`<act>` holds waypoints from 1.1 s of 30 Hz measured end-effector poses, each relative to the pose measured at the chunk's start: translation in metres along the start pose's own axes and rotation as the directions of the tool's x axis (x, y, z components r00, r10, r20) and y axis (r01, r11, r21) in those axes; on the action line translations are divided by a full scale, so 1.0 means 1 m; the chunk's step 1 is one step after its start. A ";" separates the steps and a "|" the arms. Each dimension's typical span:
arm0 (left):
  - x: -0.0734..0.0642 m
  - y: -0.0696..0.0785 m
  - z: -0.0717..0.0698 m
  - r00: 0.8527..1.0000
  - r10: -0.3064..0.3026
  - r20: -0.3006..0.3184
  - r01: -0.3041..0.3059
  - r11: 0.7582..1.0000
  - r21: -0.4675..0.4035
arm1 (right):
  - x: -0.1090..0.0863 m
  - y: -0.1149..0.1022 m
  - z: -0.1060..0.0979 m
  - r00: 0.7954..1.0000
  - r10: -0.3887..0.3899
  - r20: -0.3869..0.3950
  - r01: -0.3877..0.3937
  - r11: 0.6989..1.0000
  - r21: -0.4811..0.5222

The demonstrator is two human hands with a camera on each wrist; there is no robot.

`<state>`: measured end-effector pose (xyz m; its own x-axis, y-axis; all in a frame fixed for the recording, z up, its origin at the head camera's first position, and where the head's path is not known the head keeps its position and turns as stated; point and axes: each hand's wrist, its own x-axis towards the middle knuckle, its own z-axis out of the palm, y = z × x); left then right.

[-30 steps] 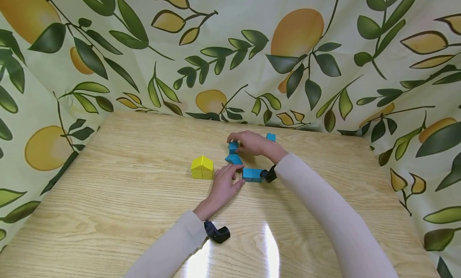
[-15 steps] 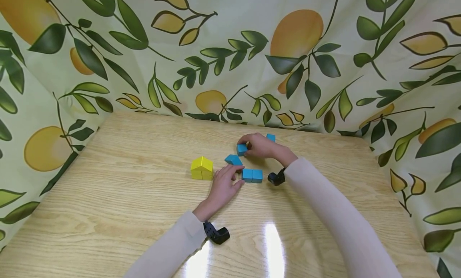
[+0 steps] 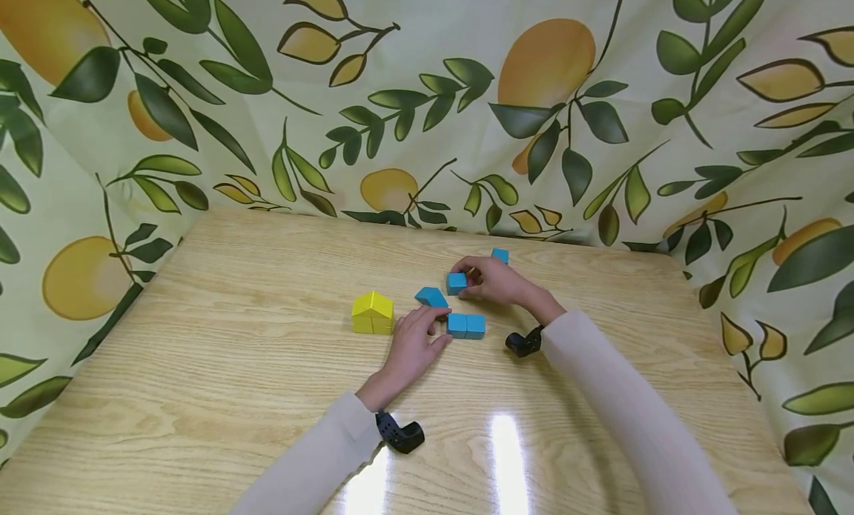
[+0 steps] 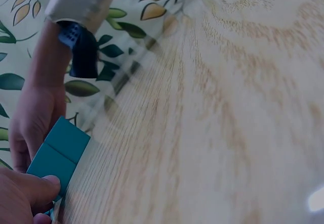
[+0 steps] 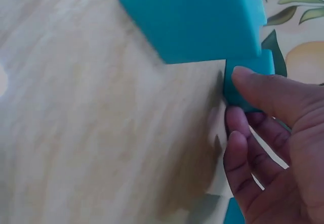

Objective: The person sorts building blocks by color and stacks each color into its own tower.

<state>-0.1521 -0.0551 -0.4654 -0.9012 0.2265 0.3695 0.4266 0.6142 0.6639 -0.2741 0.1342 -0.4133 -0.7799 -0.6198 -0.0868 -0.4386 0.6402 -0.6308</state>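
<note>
My right hand pinches a blue cube between thumb and fingers; in the right wrist view the thumb lies on its near face. Below that cube in the head view, two blue blocks stand side by side. At their left end, my left hand grips the left block, index finger on the far side and thumb on the near side. A slant-sided blue block lies just beyond my left fingertips. Left of that hand is a house-shaped group of yellow blocks.
Another blue block sits behind the right hand, partly hidden by it. All of this rests on a wooden table. A leaf-and-fruit patterned cloth hangs at the table's back and sides.
The right hand has drawn the blue cube to the right and toward the near side, away from the slant-sided block. The left hand has stayed where it was.
</note>
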 end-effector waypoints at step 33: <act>0.000 0.001 -0.003 0.999 -0.022 0.037 0.022 1.000 -0.002 | -0.060 -0.008 0.022 0.958 -0.036 -0.284 0.105 0.967 0.231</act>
<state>-0.1516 -0.0561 -0.4625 -0.9127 0.2407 0.3303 0.4066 0.6174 0.6734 -0.2145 0.1562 -0.4198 -0.8585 -0.4878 0.1585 -0.4025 0.4491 -0.7977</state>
